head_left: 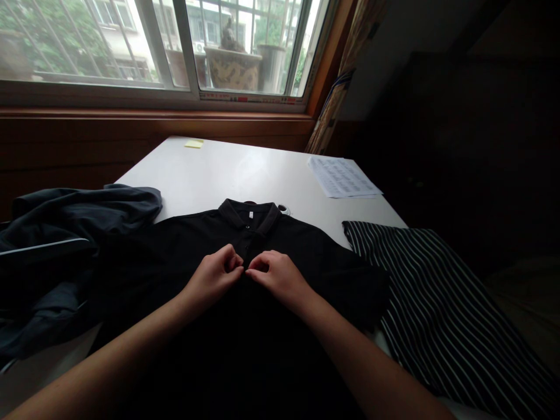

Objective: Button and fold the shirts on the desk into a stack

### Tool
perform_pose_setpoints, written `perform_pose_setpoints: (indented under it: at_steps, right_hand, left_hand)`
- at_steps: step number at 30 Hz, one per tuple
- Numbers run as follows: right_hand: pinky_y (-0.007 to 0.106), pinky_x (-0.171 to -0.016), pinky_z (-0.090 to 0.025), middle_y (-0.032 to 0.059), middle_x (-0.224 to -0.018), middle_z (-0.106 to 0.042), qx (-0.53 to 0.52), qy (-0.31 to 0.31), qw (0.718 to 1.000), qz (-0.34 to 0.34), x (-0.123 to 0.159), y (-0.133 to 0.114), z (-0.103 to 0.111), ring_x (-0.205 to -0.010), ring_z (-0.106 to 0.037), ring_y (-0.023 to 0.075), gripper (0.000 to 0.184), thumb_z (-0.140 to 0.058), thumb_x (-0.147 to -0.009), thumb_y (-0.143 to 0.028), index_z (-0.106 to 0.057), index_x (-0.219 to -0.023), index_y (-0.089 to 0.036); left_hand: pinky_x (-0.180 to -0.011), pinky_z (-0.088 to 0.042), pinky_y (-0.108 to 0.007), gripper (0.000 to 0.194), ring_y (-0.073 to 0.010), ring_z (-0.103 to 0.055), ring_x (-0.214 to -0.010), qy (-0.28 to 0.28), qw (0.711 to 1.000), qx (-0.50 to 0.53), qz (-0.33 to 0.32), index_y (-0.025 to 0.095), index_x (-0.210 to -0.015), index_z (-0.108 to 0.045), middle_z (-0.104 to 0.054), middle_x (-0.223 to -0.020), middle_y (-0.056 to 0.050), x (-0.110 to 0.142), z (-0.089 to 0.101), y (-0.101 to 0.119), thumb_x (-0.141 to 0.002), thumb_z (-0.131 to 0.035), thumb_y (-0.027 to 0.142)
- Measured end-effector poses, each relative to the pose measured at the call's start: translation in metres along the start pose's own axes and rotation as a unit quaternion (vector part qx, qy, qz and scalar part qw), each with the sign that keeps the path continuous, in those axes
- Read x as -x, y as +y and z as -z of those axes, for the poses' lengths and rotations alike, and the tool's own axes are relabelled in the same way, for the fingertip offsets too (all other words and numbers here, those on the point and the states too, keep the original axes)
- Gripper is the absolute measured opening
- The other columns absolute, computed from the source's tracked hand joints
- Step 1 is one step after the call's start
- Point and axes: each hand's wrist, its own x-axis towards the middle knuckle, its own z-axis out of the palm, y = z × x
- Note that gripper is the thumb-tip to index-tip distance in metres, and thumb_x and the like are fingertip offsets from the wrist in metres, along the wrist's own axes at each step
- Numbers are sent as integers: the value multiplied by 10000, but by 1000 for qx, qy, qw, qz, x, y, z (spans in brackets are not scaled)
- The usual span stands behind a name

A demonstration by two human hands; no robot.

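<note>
A black polo shirt (301, 239) lies spread out on the white table, its collar toward the window and a small white label inside the neck. Over the front placket, my left hand (219, 267) pinches thumb and forefinger together at the cloth. Facing it from the right, my right hand (275, 271) does the same, the two sets of fingertips almost meeting just below the collar. Both are closed on the placket; whether a button sits between the fingers is too dark and small to make out.
A dark grey garment with a white stripe (87, 216) is heaped at the left. On the right, a black-and-white striped cloth (420, 274) hangs over the table edge. Printed sheets (343, 177) and a yellow sticky note (193, 143) lie on the white table (245, 166) near the window (245, 58).
</note>
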Motion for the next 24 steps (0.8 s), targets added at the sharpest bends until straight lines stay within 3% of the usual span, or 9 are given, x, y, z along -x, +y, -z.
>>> perform_pose_setpoints:
  at_steps: [10, 24]
  right_hand:
    - [259, -726, -441, 17, -827, -720, -31, -21, 999, 7, -1, 5, 5, -808, -642, 158, 27, -740, -818, -217, -752, -816, -193]
    - [269, -738, -435, 16, -809, -714, -2, -14, 999, 35, 0, 6, 2, -819, -616, 166, 23, -742, -821, -197, -744, -799, -191]
  left_hand:
    - [-609, -387, -241, 257, -131, -537, -675, -13, 1000, -10, -14, 218, -693, -380, -611, -749, 17, 1, 1, -1, -813, -606, 244]
    - [-609, -376, -259, 156, -142, -530, -675, -22, 993, -105, -45, 217, -748, -443, -576, -754, 22, 3, 4, 3, -829, -572, 180]
